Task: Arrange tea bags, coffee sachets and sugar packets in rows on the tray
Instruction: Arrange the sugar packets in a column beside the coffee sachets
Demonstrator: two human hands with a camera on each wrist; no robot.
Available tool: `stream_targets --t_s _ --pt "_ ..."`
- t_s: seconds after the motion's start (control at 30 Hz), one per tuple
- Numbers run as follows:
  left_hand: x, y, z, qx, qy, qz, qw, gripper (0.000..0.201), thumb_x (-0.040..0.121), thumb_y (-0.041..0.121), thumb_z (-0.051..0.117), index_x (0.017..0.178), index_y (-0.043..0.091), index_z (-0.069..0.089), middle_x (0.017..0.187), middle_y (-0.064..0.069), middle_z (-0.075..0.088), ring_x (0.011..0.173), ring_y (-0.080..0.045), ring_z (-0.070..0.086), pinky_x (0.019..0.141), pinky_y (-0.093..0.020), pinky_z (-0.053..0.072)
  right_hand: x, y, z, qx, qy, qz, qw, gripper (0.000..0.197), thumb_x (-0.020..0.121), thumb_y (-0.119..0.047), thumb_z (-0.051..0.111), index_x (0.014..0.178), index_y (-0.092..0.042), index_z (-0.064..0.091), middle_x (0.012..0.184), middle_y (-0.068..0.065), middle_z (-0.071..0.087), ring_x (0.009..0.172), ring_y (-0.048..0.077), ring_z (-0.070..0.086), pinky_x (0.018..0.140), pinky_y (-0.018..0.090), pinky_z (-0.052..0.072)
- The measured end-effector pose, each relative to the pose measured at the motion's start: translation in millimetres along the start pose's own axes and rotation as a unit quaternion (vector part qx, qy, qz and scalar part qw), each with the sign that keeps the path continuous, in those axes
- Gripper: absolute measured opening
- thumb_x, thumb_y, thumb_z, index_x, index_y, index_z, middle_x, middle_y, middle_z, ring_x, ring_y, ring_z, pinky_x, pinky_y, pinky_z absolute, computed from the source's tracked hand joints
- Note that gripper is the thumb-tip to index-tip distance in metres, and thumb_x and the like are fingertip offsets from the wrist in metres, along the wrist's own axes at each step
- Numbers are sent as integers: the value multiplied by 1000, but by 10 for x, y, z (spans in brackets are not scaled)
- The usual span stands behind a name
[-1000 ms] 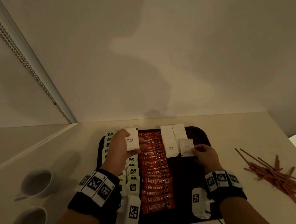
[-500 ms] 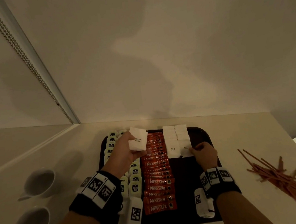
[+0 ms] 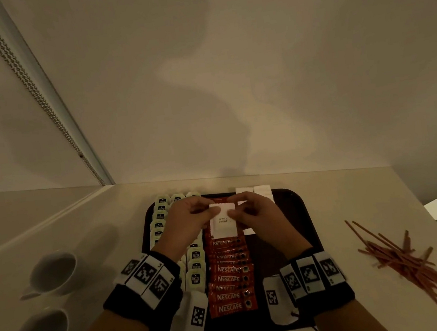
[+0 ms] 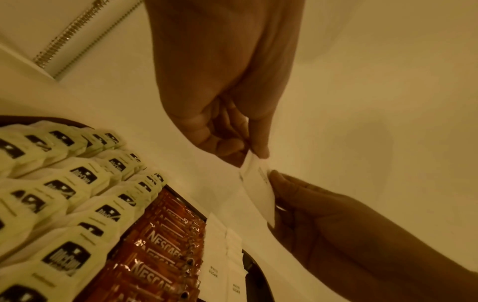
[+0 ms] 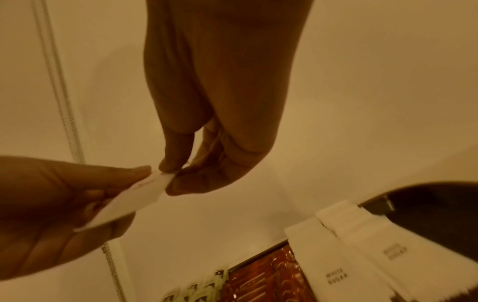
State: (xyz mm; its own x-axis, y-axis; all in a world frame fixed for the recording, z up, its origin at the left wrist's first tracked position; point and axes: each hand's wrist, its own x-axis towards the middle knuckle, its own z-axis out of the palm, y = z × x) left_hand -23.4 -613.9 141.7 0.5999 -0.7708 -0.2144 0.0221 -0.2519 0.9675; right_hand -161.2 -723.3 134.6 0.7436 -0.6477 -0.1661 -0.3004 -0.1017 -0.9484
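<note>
Our right hand (image 3: 257,213) has left the sugar rows to join the left hand (image 3: 188,222), both now pinching one white sugar packet (image 3: 222,219) for passing across.

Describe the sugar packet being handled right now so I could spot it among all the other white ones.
Start at the dark tray on the pale counter, its rows running from green tea bags through red Nescafe sachets to white sugar packets. The held sugar packet floats above the red row, pinched between the left hand and right hand. Unlike its neighbours, it is lifted, not lying down.
</note>
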Motion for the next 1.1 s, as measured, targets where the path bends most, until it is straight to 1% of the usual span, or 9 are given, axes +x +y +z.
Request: stream_targets --t_s 0.1,0.17,0.27,0.33,0.47,0.6,0.8,0.93,1.1 --pt "10 -8 58 -18 21 4 1000 9 82 5 68 81 14 67 82 -5 68 72 -15 66 61 -25 56 -76 17 4 68 15 18 997 16 89 -13 60 103 -6 61 101 16 67 91 21 69 77 34 59" --pt "-17 7 118 -30 29 7 999 11 83 4 67 80 14 67 85 -9 68 80 -24 66 70 -35 57 -100 21 -1 89 25 17 996 8 90 -10 58 98 -10 61 100 14 65 90 19 69 76 34 59" --pt "-76 58 146 -58 15 -9 998 9 85 8 66 93 11 65 97 -10 67 87 -25 66 65 -27 58 -59 118 -101 125 58 33 990 10 91 -6 56 98 -11 61 96 7 64 93 18 67 80 33 58" --pt "-125 65 62 -66 -2 -39 997 17 89 18 62 105 14 61 103 -7 66 85 -21 66 61 -21 55 -1 287 -232 125 116 56 984 12 91 -6 55 101 -11 61 100 10 64 96 24 66 80 32 57" --pt "-395 -30 -358 -32 -24 -64 997 16 95 19 52 104 17 64 96 -5 69 82 -23 67 69 -28 52 41 732 -421 55 213 129 967 14 91 -7 56 104 -10 60 104 11 66 91 21 65 79 35 56" --pt "-801 -323 -771 9 -20 -106 994 17 94 12 50 97 13 67 89 -8 70 78 -25 65 71 -34 51 55 1068 -378 -21 203 187 961 14 89 -15 61 102 -15 62 105 7 66 94 21 64 85 44 55" --pt "-1289 -769 -1247 14 24 -216 976 16 92 -4 48 94 0 63 78 -18 67 68 -31 57 64 -33 42 168 1163 -200 -52 203 199 957 8 86 -16 65 91 -22 64 103 4 68 95 20 64 88 44 54" --pt "-1513 -923 -1479 15 60 -256 965 14 92 -5 47 93 -3 62 83 -24 64 71 -36 57 64 -34 41 200 1101 -145 -119 224 191 948 14 86 -15 66 99 -10 66 97 1 64 93 15 60 86 28 49" --pt "-1834 -1019 -1562 11 118 -268 956 17 91 -13 42 86 -9 57 75 -27 59 62 -35 53 51 -34 46 154 972 -108 -174 240 154 942 14 86 -19 66 91 -7 61 89 3 61 88 18 61 61 12 38"
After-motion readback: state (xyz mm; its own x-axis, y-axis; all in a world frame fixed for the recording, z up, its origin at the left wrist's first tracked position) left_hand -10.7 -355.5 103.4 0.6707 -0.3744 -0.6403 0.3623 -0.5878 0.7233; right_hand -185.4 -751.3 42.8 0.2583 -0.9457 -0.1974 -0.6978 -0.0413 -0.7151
